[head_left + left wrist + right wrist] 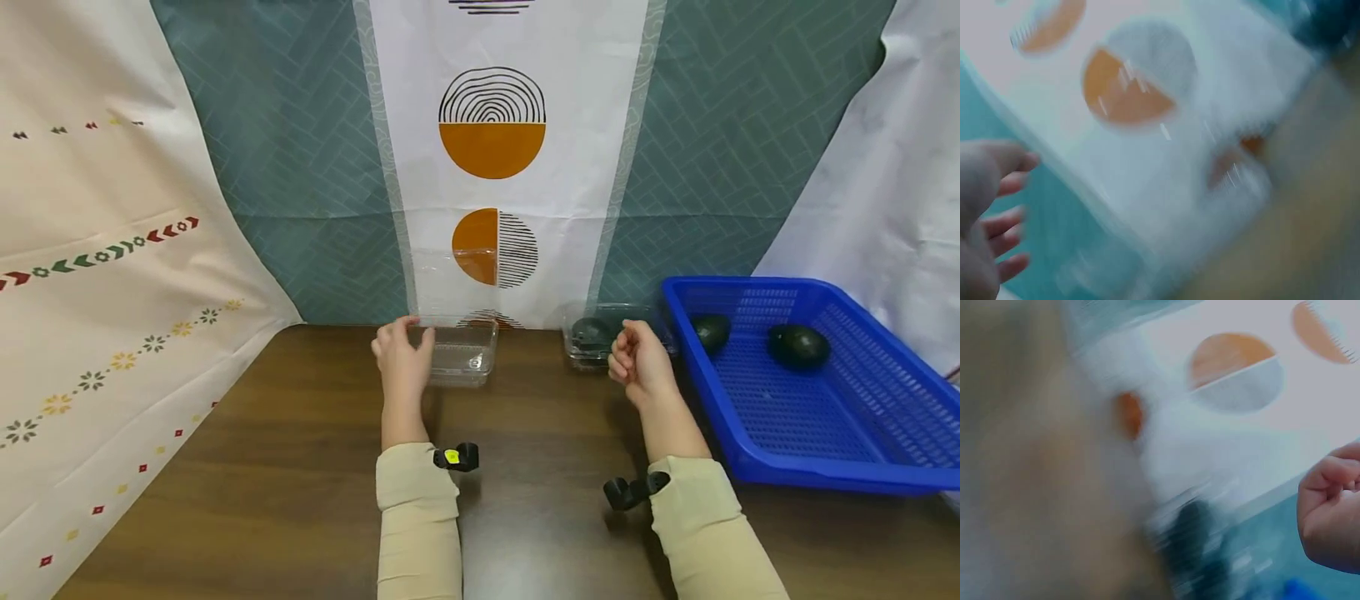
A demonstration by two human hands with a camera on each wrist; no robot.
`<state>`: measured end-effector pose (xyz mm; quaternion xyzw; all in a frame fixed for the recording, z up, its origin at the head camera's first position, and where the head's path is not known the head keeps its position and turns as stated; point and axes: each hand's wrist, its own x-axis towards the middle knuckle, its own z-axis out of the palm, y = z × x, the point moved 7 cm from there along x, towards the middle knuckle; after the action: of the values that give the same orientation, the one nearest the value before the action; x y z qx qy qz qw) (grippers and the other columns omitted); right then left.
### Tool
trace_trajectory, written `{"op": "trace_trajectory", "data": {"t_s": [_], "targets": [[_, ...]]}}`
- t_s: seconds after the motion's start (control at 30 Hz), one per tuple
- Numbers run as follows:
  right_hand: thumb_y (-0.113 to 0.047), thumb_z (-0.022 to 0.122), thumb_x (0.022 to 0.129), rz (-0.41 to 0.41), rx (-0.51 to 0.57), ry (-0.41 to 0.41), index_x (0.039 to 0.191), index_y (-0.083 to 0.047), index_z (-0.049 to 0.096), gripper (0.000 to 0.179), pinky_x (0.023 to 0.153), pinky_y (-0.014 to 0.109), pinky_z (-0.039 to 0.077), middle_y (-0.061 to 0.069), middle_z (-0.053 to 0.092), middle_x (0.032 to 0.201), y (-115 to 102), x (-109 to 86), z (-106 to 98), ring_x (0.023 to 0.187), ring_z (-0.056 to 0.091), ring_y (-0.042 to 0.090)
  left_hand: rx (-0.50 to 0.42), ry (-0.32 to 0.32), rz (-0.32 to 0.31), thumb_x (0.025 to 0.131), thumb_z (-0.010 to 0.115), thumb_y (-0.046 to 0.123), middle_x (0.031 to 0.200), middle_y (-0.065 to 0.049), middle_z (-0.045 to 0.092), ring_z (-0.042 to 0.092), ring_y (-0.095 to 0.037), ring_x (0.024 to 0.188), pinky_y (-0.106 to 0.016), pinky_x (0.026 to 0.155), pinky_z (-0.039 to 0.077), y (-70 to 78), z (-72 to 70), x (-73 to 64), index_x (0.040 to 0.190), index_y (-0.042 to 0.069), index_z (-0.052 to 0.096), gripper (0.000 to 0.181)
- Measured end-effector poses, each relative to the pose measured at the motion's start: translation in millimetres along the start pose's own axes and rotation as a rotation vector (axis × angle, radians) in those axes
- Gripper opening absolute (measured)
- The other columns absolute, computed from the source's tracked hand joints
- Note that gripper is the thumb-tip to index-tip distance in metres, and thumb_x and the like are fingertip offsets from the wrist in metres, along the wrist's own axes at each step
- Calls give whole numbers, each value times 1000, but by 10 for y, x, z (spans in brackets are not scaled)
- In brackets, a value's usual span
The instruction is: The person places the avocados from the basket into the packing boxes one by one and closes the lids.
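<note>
My left hand (403,358), fingers apart and slightly bent, is at the left side of a clear plastic container (459,350) with its lid (456,267) standing up. In the left wrist view nothing shows between these fingers (1007,222); contact with the container is hard to tell. A second clear container (579,354) at the right holds dark green avocado (592,333), partly hidden by reflections and my hand. My right hand (639,360) hovers in front of that container, fingers curled in with nothing visible in them. The right wrist view shows it (1335,512) as a loose fist.
A blue plastic basket (757,467) stands at the right, with two avocados (798,346) inside. The brown wooden table (300,483) ends at a hanging cloth (315,167) behind the containers. Patterned cream cloth (112,333) borders the left side.
</note>
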<state>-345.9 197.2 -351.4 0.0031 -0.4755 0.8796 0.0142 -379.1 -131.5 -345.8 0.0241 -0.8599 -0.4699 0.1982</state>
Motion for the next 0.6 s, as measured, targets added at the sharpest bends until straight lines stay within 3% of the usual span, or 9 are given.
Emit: {"op": "trace_trajectory", "data": {"t_s": [0.03,0.07,0.13,0.23,0.33,0.43,0.53,0.6], "targets": [[-20,31,99,0,38,-49,53,-11,50,50,41,21,18,-3,35,41,-105,-5,97,34,30,9,17,54,-50,94,53,30,135,-16,36,27,-32,125,-47,98,28,-161,-78,7,130,8,46,43],[-19,31,99,2,83,-88,54,-10,52,50,43,22,16,-2,36,41,-224,-8,178,35,30,10,-12,65,-104,95,51,30,142,-16,26,18,-33,130,-50,101,23,-325,-109,7,137,9,37,49],[-16,33,99,1,189,-135,55,-6,55,50,46,24,15,1,39,42,-509,-6,280,37,30,12,-100,19,-202,99,43,32,150,-16,14,12,-36,135,-52,105,20,-609,-63,6,146,11,17,58],[-14,39,97,-11,299,-143,57,0,57,46,45,26,18,5,43,44,-983,12,269,39,32,15,-246,-91,-262,101,36,29,151,-18,15,20,-38,134,-53,103,23,-816,126,-1,148,14,-1,62],[-12,45,96,-36,344,-96,60,4,58,41,43,29,25,9,45,48,-1403,30,64,41,35,19,-334,-171,-204,100,42,22,148,-21,23,26,-38,132,-52,103,26,-788,317,-8,148,12,4,62],[-12,46,96,-84,342,-44,65,4,58,37,43,31,31,12,47,52,-1718,28,-264,43,39,23,-343,-242,-116,95,51,16,147,-19,25,23,-35,134,-51,104,24,-667,491,-32,145,11,23,58],[-12,47,96,-196,178,-34,75,2,58,27,45,32,39,13,54,57,-1944,-11,-586,48,50,25,-317,-322,-59,91,57,16,148,-15,28,21,-33,136,-51,105,22,-562,643,-77,142,12,35,55],[-13,51,95,-277,-19,-6,82,0,62,21,49,29,44,12,61,61,-2044,-52,-775,55,58,23,-306,-355,-54,91,58,18,148,-12,29,21,-32,136,-51,105,22,-530,704,-109,142,12,38,55]]}}
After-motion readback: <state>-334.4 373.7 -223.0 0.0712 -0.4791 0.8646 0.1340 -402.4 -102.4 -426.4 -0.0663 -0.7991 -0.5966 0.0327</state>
